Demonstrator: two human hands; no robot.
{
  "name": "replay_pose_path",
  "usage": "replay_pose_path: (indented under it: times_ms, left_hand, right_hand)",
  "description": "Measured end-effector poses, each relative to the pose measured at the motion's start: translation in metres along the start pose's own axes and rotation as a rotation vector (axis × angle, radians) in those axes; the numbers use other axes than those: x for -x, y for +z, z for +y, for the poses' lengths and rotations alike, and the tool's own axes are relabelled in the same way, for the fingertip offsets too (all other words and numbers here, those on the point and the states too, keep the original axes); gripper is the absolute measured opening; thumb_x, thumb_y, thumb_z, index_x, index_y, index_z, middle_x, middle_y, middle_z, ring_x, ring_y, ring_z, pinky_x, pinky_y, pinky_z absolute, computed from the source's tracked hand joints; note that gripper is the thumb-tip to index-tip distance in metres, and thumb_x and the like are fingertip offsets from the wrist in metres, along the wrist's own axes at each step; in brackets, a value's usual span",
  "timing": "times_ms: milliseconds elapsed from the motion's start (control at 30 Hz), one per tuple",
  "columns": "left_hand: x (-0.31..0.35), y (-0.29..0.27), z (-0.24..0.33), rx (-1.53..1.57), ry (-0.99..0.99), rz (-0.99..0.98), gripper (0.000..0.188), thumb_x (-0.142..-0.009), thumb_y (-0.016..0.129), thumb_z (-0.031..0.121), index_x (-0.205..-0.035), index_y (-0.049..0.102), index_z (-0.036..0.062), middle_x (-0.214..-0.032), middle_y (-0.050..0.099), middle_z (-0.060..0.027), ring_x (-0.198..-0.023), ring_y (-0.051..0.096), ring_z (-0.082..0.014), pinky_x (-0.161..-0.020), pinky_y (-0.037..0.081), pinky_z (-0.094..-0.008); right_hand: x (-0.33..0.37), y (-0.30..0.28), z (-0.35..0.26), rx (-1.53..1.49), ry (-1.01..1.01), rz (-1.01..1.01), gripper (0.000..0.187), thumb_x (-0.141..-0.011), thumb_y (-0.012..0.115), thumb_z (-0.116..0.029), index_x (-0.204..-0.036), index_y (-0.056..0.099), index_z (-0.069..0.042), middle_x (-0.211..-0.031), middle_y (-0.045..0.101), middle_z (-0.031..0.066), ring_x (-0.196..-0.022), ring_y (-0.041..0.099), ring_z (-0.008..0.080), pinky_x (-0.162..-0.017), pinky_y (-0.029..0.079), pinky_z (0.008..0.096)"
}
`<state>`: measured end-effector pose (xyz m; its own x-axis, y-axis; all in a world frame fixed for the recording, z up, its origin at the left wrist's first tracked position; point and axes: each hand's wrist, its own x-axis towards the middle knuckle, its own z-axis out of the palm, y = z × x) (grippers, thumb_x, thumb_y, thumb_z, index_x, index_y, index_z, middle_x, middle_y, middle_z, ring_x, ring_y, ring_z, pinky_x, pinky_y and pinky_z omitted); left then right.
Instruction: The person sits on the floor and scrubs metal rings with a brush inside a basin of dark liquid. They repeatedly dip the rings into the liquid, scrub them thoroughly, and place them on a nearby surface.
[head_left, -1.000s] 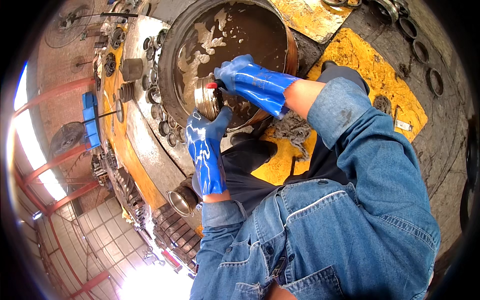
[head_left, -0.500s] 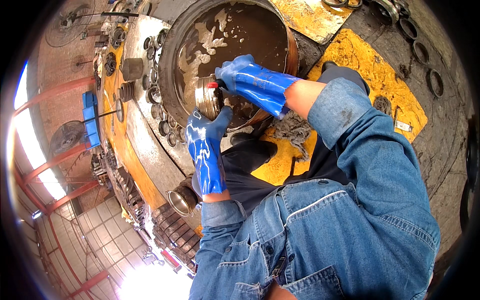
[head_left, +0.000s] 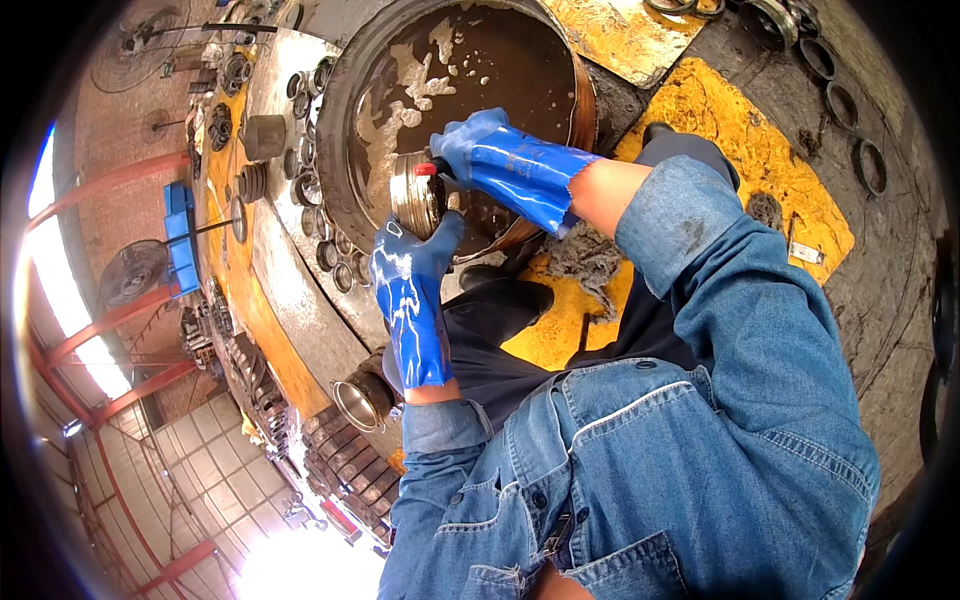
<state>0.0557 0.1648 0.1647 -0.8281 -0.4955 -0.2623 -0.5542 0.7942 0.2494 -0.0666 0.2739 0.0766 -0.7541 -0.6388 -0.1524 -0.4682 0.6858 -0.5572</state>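
Observation:
My left hand (head_left: 412,255), in a long blue rubber glove, is closed round the near end of a ribbed metal cylinder (head_left: 408,196). The cylinder looks wet and is held over the near left part of a large round tub (head_left: 338,140) of murky brown liquid. Against the cylinder's upper right side, my right hand (head_left: 470,145), gloved alike, is closed on a tool with a red and black handle (head_left: 427,170). The tool's working end is hidden by the cylinder and glove, so its kind does not show.
Several metal rings (head_left: 328,256) lie on the metal plate left of the tub. A shiny metal cup-like part (head_left: 358,404) stands by my left knee. Grey rags (head_left: 585,265) lie on the yellow board (head_left: 740,150) to the right. More rings (head_left: 870,165) lie at the far right.

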Motion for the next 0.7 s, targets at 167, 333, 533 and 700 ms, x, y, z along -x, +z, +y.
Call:
replay_pose_path:
  times_ms: [167,333,533,700]
  left_hand:
    - [-0.002,0.001,-0.003,0.014,0.016,-0.008,0.056,-0.072,0.083,0.044,-0.113,0.075,0.0073,-0.098,0.078,-0.017,-0.096,0.075,-0.0339,-0.088,0.056,-0.0431]
    - [-0.003,0.002,-0.004,0.003,0.033,0.003,0.056,-0.071,0.083,0.044,-0.113,0.075,0.0072,-0.098,0.077,-0.0174,-0.095,0.075,-0.0342,-0.088,0.056,-0.0431]
    - [0.003,-0.002,0.005,0.005,-0.019,-0.012,0.059,-0.068,0.084,0.039,-0.118,0.075,0.0081,-0.102,0.078,-0.0135,-0.095,0.074,-0.0248,-0.088,0.056,-0.0376]
    - [0.008,-0.006,0.013,0.018,0.032,0.003,0.053,-0.072,0.081,0.044,-0.108,0.076,0.0053,-0.093,0.077,-0.0169,-0.09,0.075,-0.0323,-0.084,0.057,-0.0425]
  right_hand:
    - [0.0,0.003,0.0,-0.014,-0.008,0.037,0.036,-0.091,0.068,-0.036,-0.123,0.071,-0.019,-0.118,0.074,0.0057,-0.111,0.072,0.0263,-0.086,0.058,0.0522]
    - [0.002,0.001,0.001,-0.014,-0.005,0.036,0.036,-0.09,0.069,-0.035,-0.122,0.071,-0.02,-0.117,0.075,0.0052,-0.109,0.072,0.0261,-0.085,0.059,0.0508]
    - [0.002,-0.003,-0.001,-0.014,0.006,0.003,0.035,-0.089,0.069,-0.034,-0.121,0.072,-0.02,-0.115,0.076,0.0048,-0.108,0.073,0.026,-0.083,0.059,0.0502]
    - [0.002,0.0,0.001,-0.019,0.008,0.033,0.034,-0.089,0.07,-0.032,-0.121,0.072,-0.021,-0.116,0.076,0.0045,-0.109,0.073,0.0265,-0.083,0.059,0.0507]
